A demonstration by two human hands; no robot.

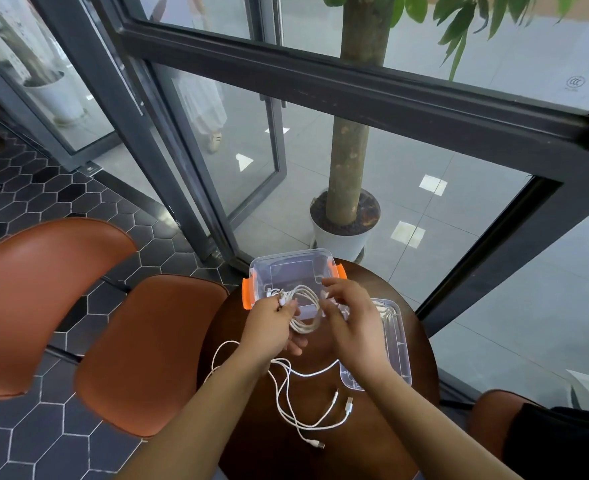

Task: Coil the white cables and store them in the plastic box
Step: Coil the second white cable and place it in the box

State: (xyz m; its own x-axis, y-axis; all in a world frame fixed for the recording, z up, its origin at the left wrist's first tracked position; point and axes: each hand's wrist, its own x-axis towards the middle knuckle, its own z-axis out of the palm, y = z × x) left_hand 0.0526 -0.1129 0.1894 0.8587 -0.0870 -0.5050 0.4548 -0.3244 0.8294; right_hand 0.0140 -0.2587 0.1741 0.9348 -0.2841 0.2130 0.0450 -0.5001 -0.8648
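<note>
Table (320, 462): a round dark top that carries everything.
Plastic box (286, 268): open, just beyond both hands; nothing visibly rests inside.
Lid (393, 341): flat beside the box on its right, holding nothing.
Loose cables (296, 403): uncoiled, sprawled between the forearms.
Left hand (272, 327): pinches the coil's left side and is the nearer hand for the drop.
Right hand (348, 323): fingers spread at the coil's right edge; contact unclear.
Coiled cable (306, 306): hangs over the box's near rim, long axis pointing away.

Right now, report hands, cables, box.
Left hand grips coiled white cable at open plastic box's near rim. Right hand open beside it. Loose cables uncoiled on table.
</note>
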